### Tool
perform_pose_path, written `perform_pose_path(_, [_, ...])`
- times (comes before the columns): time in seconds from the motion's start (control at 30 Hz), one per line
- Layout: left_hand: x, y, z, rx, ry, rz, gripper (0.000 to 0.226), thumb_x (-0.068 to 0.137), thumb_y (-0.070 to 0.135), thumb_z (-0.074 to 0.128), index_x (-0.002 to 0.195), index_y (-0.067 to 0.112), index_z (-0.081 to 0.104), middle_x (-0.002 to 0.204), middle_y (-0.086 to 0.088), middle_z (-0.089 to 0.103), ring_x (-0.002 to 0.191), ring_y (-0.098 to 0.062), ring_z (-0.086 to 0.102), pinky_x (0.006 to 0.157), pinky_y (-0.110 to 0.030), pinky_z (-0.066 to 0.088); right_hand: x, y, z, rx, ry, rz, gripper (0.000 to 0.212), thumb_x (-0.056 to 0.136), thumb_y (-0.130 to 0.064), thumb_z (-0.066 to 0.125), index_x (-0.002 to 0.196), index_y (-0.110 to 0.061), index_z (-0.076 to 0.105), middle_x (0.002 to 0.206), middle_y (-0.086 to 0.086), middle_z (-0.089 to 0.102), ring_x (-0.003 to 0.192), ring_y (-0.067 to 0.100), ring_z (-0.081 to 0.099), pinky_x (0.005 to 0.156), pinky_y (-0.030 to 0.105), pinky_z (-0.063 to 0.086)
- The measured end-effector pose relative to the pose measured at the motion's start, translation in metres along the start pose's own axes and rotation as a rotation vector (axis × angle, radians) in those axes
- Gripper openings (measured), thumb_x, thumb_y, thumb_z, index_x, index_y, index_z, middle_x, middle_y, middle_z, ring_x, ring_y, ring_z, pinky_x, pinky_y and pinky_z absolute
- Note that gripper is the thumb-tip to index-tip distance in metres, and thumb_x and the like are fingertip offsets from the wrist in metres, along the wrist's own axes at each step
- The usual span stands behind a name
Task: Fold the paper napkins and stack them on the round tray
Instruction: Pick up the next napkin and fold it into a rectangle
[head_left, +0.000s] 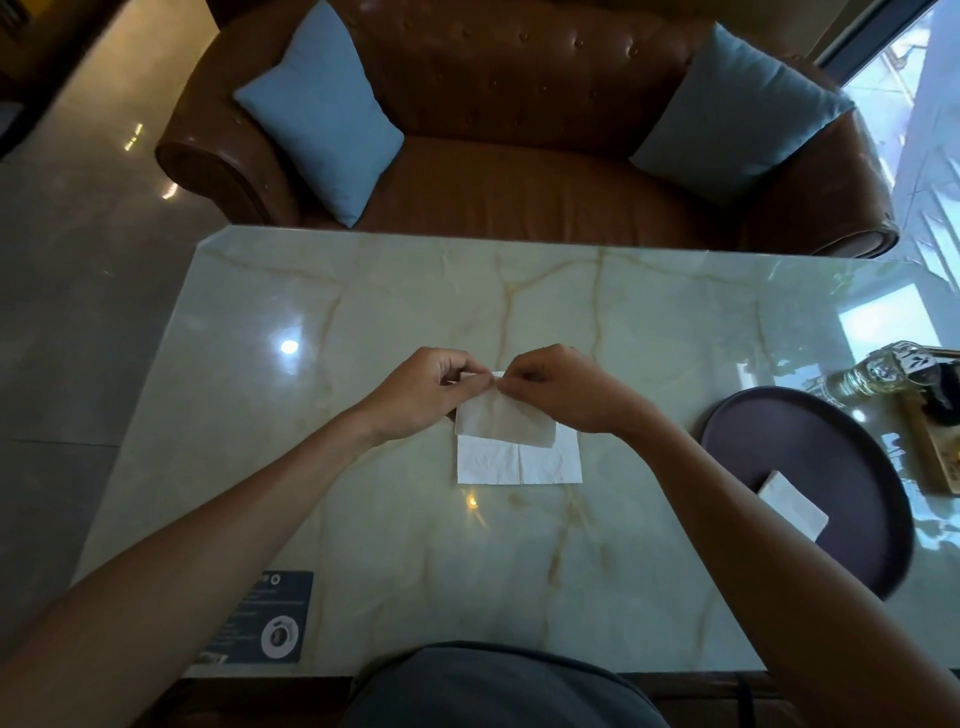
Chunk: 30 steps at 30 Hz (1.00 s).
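Both hands pinch napkin (506, 423) far edge: left hand (423, 392), right hand (561, 389). Loose flap hangs toward body; round tray (826, 457) lies right, nearer right hand.

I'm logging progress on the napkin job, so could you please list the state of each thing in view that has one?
Napkin on the table: partly folded, far edge lifted.
Left hand: pinching that lifted edge.
Right hand: pinching the same edge.
Folded napkin: lying flat on the tray.
Round tray: holds one napkin.
Glass bottle: lying on its side.
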<state>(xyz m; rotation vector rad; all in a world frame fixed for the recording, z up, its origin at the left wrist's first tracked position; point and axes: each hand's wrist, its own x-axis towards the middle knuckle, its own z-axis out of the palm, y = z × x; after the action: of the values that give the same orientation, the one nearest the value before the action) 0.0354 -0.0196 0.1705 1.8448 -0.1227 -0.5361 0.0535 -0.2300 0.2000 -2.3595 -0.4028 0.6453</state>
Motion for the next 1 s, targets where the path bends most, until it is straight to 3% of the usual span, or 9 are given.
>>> perform_pose_path(0.17, [0.002,-0.004,0.001,-0.034,0.053,-0.001,0.016,0.101,0.022,0.063,0.099,0.009,0.074,0.084,0.0,0.072,0.073,-0.006,0.065,0.063,-0.02,0.053,-0.016,0.017,-0.007,0.143,0.032,0.055,0.026,0.101,-0.019,0.058,0.081,-0.009,0.07,0.075,0.004,0.069,0.064,0.003,0.058,0.064,0.014,0.043])
perform_pose_path(0.27, [0.006,-0.004,0.003,-0.075,0.003,-0.021,0.017,0.101,0.022,0.063,0.1,0.009,0.073,0.085,-0.001,0.071,0.074,-0.007,0.065,0.064,-0.022,0.054,-0.035,0.053,-0.009,0.441,0.127,0.162,0.021,0.1,-0.015,0.06,0.086,-0.008,0.075,0.08,0.009,0.075,0.072,0.011,0.068,0.08,0.029,0.053])
perform_pose_path(0.33, [0.011,0.0,0.012,-0.09,-0.054,-0.023,0.017,0.101,0.022,0.063,0.1,0.01,0.074,0.087,-0.002,0.071,0.076,-0.009,0.065,0.065,-0.024,0.055,-0.05,0.075,-0.005,0.622,0.227,0.24,0.016,0.099,-0.024,0.065,0.098,-0.014,0.077,0.096,0.01,0.079,0.088,0.015,0.073,0.09,0.037,0.053])
perform_pose_path(0.4, [0.018,0.009,0.029,-0.095,-0.122,-0.024,0.016,0.1,0.023,0.064,0.101,0.01,0.075,0.088,-0.003,0.071,0.077,-0.01,0.065,0.066,-0.026,0.056,-0.064,0.086,0.002,0.844,0.248,0.289,0.026,0.094,-0.039,0.067,0.112,-0.02,0.072,0.113,0.005,0.077,0.109,0.016,0.072,0.099,0.039,0.051])
perform_pose_path(0.47, [0.028,0.018,0.052,-0.084,-0.184,-0.025,0.017,0.099,0.023,0.065,0.101,0.009,0.074,0.086,-0.003,0.07,0.076,-0.01,0.065,0.065,-0.027,0.056,-0.077,0.096,0.012,1.055,0.203,0.305,0.036,0.09,-0.044,0.07,0.118,-0.02,0.069,0.116,-0.001,0.075,0.112,0.015,0.07,0.097,0.037,0.054])
perform_pose_path(0.53, [0.04,0.027,0.075,-0.063,-0.232,-0.028,0.017,0.1,0.023,0.065,0.101,0.009,0.073,0.083,-0.002,0.069,0.074,-0.01,0.064,0.064,-0.027,0.056,-0.09,0.107,0.017,1.186,0.166,0.295,0.035,0.091,-0.035,0.069,0.12,-0.014,0.07,0.111,0.001,0.074,0.106,0.015,0.07,0.089,0.033,0.056])
perform_pose_path(0.67, [0.069,0.041,0.13,-0.042,-0.31,-0.059,0.014,0.1,0.022,0.065,0.1,0.011,0.074,0.082,0.0,0.071,0.075,-0.013,0.066,0.067,-0.029,0.057,-0.123,0.148,0.014,1.283,0.27,0.316,0.023,0.096,-0.011,0.063,0.117,-0.006,0.073,0.109,0.008,0.076,0.099,0.02,0.071,0.094,0.037,0.056])
perform_pose_path(0.83, [0.11,0.045,0.22,-0.109,-0.355,-0.204,0.025,0.093,0.012,0.072,0.117,0.005,0.068,0.097,-0.004,0.078,0.08,-0.012,0.072,0.069,-0.027,0.06,-0.167,0.217,0.0,1.352,0.456,0.425,0.022,0.095,-0.009,0.067,0.116,-0.003,0.073,0.111,0.016,0.077,0.097,0.027,0.074,0.088,0.038,0.06])
perform_pose_path(1.0, [0.149,0.037,0.315,-0.077,-0.32,-0.3,0.026,0.09,-0.001,0.072,0.115,-0.008,0.068,0.098,-0.014,0.075,0.072,-0.007,0.072,0.07,-0.024,0.062,-0.206,0.287,-0.01,1.319,0.66,0.608,0.016,0.095,-0.01,0.069,0.108,-0.002,0.075,0.102,0.015,0.077,0.095,0.025,0.072,0.09,0.04,0.059])
